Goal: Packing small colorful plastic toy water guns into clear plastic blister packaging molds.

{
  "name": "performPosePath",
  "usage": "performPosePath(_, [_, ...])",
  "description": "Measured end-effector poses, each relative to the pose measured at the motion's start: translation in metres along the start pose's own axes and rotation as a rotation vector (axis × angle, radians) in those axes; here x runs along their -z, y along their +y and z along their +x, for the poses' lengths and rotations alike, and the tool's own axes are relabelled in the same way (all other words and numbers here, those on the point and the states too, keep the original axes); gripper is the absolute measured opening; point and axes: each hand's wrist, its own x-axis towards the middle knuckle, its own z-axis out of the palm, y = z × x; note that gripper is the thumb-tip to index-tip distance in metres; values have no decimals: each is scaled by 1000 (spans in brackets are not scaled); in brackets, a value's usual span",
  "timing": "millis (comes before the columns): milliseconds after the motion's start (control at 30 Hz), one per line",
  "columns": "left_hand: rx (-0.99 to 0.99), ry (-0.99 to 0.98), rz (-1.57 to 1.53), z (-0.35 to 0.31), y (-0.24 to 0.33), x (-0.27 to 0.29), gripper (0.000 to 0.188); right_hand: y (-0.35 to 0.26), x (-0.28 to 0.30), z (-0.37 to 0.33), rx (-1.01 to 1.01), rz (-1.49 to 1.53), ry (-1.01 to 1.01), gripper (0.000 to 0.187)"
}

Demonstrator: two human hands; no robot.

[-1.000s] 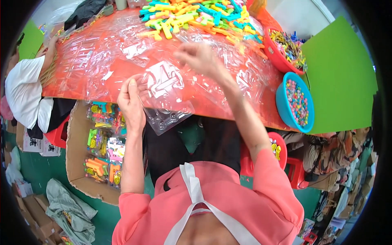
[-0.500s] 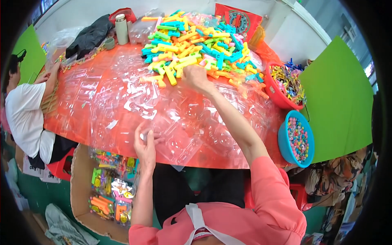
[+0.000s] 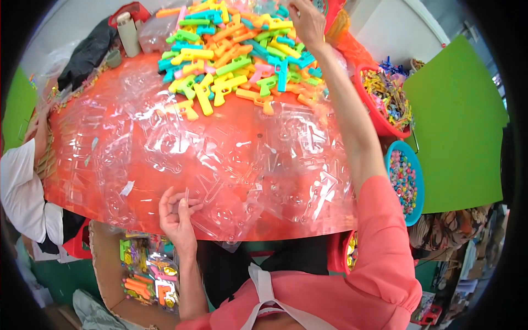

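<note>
My left hand [image 3: 179, 217] is at the table's near edge, thumb and fingers closed on the left edge of a clear plastic blister tray [image 3: 224, 215]. More clear moulded trays [image 3: 165, 140] overlap across the red tabletop. Far back, a heap of toy pistols [image 3: 234, 66] in yellow, orange, green, blue and pink covers the table. My right hand [image 3: 309, 26] reaches to the heap's far right side with its fingers curled; whatever they may hold is too small or hidden to name.
At right stand a red basin [image 3: 379, 125] of small shiny wrapped pieces and a blue basin [image 3: 419, 184] of colourful beads. A cardboard box [image 3: 104, 269] of packed toys sits below left. A person in a white shirt [image 3: 21, 190] works at the far left. A flask [image 3: 128, 36] stands behind.
My right hand has moved from the heap's front edge to its far right side. My left hand stays by the tray, its fingers drawn closer together. The view has shifted.
</note>
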Motion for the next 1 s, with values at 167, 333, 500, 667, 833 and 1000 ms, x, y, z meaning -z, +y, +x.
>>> performPosePath(167, [68,85,99,-3,4,2,37,18,-69,-10,93,-75,-170,35])
performPosePath(333, [71,65,100,-3,1,-5,38,59,-103,-20,115,160,-121,46])
performPosePath(500, [42,60,107,-1,3,-7,40,3,-65,-7,-153,315,-179,24])
performPosePath(667, [-49,65,19,0,-5,3,34,-141,79,-48,-241,718,-703,23])
performPosePath(833, [-62,59,-120,-3,0,9,37,-227,166,-152,-146,978,-981,42])
performPosePath(1000, [53,-135,-306,-10,12,-15,44,-257,231,-190,-875,1340,-1050,23])
